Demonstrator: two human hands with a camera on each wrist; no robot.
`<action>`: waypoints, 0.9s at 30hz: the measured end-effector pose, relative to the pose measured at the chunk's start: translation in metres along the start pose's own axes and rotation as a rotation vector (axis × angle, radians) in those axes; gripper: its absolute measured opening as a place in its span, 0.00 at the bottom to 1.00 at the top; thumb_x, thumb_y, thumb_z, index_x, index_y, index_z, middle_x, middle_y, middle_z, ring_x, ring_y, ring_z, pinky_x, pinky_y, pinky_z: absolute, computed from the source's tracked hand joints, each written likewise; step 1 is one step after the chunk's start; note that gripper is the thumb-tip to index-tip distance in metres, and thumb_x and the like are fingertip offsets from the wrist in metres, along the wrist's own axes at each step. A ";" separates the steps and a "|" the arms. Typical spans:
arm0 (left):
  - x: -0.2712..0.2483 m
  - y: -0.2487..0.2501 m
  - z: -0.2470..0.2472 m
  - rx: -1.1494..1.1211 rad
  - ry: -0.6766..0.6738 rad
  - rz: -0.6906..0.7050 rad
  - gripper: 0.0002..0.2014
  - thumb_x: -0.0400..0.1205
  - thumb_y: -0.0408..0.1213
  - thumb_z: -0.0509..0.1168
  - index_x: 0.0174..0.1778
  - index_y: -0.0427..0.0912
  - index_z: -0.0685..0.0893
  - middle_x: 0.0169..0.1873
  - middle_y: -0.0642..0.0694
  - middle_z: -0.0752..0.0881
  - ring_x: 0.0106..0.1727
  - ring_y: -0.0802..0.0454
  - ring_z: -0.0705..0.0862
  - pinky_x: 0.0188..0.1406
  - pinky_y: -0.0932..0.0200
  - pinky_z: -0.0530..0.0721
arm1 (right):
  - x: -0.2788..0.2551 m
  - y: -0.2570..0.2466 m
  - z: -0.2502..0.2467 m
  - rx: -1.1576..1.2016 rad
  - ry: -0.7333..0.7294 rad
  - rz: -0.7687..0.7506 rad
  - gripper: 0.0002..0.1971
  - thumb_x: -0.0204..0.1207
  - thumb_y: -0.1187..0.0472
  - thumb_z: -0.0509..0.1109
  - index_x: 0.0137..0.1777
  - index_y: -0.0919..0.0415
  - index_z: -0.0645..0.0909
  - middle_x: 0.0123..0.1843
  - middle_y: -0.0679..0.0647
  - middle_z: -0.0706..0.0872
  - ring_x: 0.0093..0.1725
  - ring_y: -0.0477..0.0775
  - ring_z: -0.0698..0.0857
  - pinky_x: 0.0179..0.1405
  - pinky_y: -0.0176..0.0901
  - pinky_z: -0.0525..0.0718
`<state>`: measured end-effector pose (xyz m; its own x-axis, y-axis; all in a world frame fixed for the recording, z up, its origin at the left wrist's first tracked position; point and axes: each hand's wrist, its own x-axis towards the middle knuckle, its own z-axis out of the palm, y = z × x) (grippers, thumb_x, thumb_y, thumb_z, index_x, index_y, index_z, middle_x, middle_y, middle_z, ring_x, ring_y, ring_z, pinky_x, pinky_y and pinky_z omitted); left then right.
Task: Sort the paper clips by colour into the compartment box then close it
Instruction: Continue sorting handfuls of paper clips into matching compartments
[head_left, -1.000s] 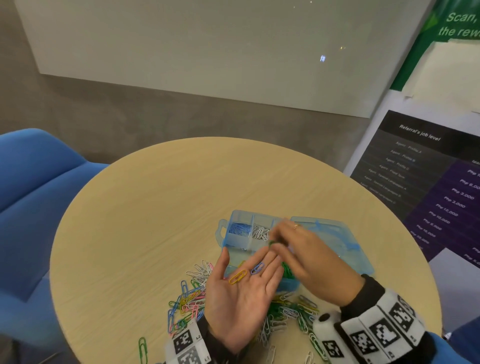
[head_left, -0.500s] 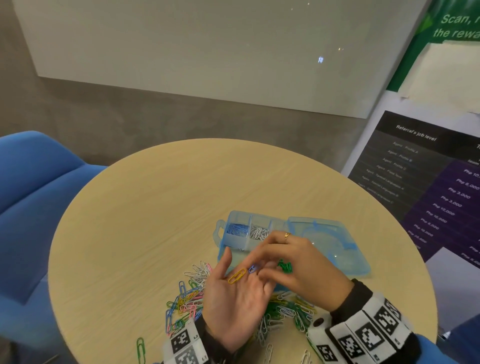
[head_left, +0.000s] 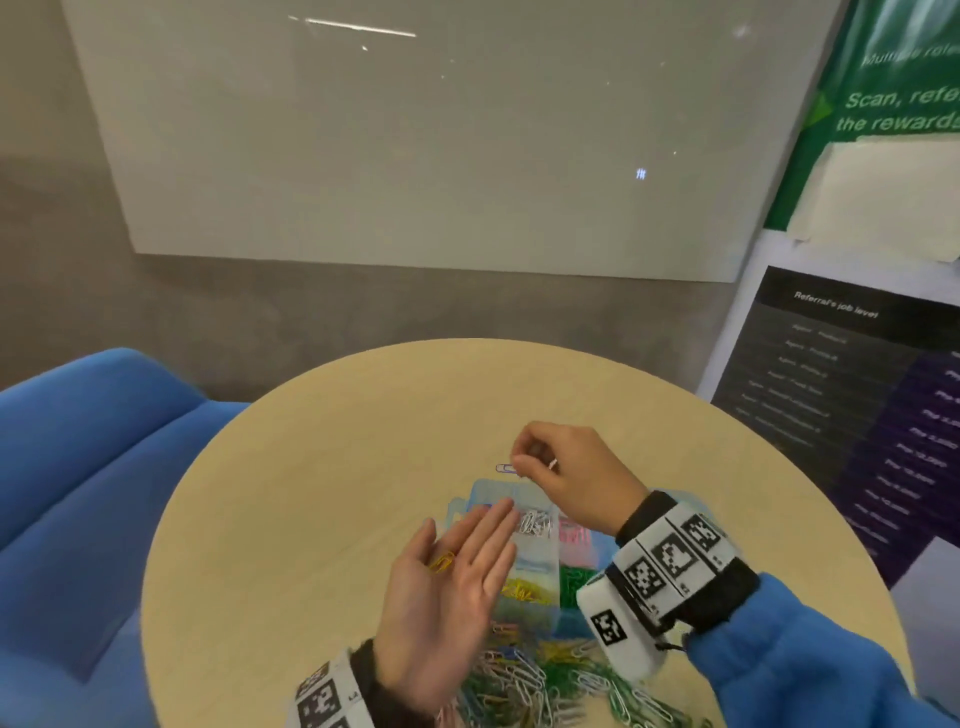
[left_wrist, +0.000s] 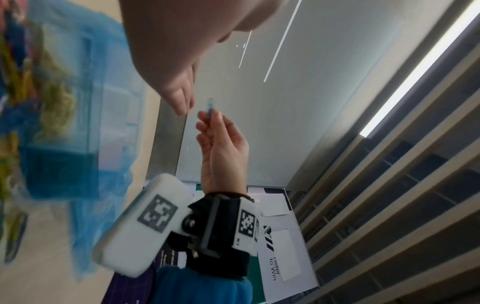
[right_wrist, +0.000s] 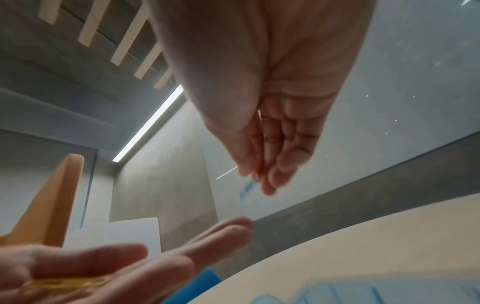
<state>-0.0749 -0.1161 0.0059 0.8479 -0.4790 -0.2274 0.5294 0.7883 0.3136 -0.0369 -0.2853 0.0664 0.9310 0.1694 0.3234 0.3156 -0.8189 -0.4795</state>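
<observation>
The right hand (head_left: 566, 470) pinches a blue paper clip (head_left: 505, 468) above the compartment box (head_left: 535, 564); the left hand (head_left: 447, 587) lies flat, cradling a yellow clip (head_left: 441, 562). Best released low over the blue compartment

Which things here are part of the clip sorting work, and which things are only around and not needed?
Part of the job:
- compartment box, open
- loose pile of paper clips
- blue paper clip, pinched by the right hand
- yellow paper clip, on the open left hand

Just there:
- round table
- blue chair
- wall posters
- whiteboard
</observation>
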 end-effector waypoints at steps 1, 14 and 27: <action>0.002 0.006 -0.001 0.035 0.007 0.039 0.28 0.91 0.48 0.46 0.73 0.25 0.72 0.63 0.27 0.84 0.70 0.35 0.80 0.73 0.45 0.73 | 0.002 -0.001 0.001 -0.035 -0.023 0.021 0.05 0.80 0.59 0.70 0.48 0.59 0.85 0.43 0.52 0.88 0.41 0.46 0.83 0.40 0.31 0.75; 0.031 0.009 0.029 1.276 -0.022 0.283 0.25 0.89 0.51 0.52 0.83 0.50 0.64 0.79 0.53 0.71 0.81 0.55 0.66 0.72 0.60 0.64 | -0.084 0.001 -0.039 0.009 -0.113 0.065 0.08 0.81 0.50 0.68 0.50 0.49 0.87 0.45 0.40 0.89 0.47 0.37 0.84 0.44 0.32 0.81; -0.021 0.052 0.000 2.107 -0.494 0.177 0.10 0.83 0.43 0.69 0.60 0.53 0.84 0.44 0.57 0.87 0.37 0.61 0.83 0.35 0.71 0.77 | -0.190 0.045 -0.041 -0.210 -0.538 0.368 0.30 0.59 0.38 0.82 0.58 0.41 0.74 0.51 0.41 0.80 0.44 0.44 0.83 0.44 0.33 0.81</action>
<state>-0.0651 -0.0653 0.0265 0.6321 -0.7749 -0.0063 -0.5839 -0.4817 0.6535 -0.2074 -0.3768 0.0171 0.9496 0.0637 -0.3068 -0.0310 -0.9552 -0.2944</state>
